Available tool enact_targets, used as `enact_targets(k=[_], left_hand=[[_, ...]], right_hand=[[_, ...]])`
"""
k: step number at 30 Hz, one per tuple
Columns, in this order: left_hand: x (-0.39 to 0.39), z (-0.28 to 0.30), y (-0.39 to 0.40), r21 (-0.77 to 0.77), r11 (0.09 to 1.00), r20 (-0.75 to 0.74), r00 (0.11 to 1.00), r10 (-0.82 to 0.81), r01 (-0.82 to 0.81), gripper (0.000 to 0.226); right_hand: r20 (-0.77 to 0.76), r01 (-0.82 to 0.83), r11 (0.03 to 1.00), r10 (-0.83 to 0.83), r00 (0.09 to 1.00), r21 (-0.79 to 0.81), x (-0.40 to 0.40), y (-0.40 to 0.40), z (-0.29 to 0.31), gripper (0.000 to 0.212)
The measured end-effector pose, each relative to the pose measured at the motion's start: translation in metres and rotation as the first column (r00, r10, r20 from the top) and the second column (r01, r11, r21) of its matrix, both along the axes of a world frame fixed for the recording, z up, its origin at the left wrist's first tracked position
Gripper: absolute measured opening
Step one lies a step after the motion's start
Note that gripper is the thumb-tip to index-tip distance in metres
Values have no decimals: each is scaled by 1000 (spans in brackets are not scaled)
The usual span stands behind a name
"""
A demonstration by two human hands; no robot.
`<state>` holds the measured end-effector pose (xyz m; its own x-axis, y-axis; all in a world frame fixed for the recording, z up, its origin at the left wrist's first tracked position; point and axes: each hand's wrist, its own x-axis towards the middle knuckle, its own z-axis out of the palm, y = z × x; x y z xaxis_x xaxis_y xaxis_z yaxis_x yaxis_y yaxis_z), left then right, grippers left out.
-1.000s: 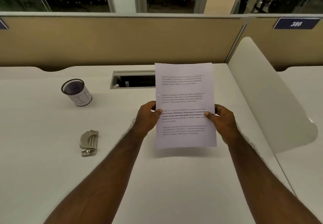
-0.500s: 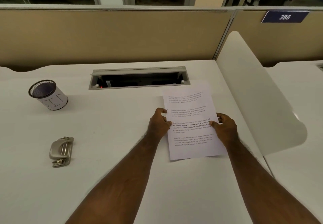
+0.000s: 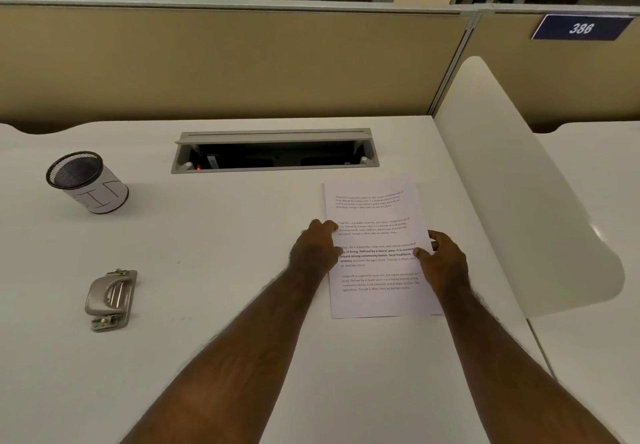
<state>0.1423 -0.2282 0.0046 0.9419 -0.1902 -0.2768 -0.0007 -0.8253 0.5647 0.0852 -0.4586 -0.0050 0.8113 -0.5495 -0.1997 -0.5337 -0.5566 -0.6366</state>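
A white printed sheet of paper (image 3: 375, 215) with several paragraphs of text lies flat on the white desk (image 3: 214, 242), right of centre. My left hand (image 3: 313, 253) holds its left edge, with the thumb on the printed face and the fingers curled at the margin. My right hand (image 3: 445, 263) holds the right edge the same way, its thumb tip lying on the text. Both forearms reach in from the bottom of the view.
A mesh pen cup (image 3: 86, 182) wrapped in white paper stands at the far left. A grey metal hole punch (image 3: 110, 300) lies nearer, on the left. An open cable tray (image 3: 275, 151) is sunk into the desk behind the sheet. A white rounded divider (image 3: 519, 184) rises on the right.
The sheet has come down from upright in the air to flat on the desk, with both hands still at its edges. The view has tilted down and shifted right.
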Motion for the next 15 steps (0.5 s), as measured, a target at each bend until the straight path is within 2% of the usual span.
enact_targets(k=[3, 6, 8, 11, 15], left_hand=[[0, 1, 1, 89, 996, 12, 1000, -16, 15, 53], [-1, 1, 4, 133, 990, 11, 999, -41, 40, 54], [-3, 2, 5, 165, 984, 12, 998, -65, 62, 55], [-5, 6, 7, 175, 980, 20, 994, -105, 100, 59], [-13, 13, 22, 89, 995, 122, 991, -51, 40, 50]], right_hand=[[-36, -55, 986, 50, 998, -157, -3, 3, -2, 55], [-114, -170, 886, 134, 984, -431, -9, 6, -4, 44], [-148, -209, 834, 154, 977, -511, -12, 7, -7, 38], [-116, -201, 831, 165, 980, -518, -15, 7, -9, 38], [-16, -176, 904, 184, 983, -390, -15, 15, 3, 42]])
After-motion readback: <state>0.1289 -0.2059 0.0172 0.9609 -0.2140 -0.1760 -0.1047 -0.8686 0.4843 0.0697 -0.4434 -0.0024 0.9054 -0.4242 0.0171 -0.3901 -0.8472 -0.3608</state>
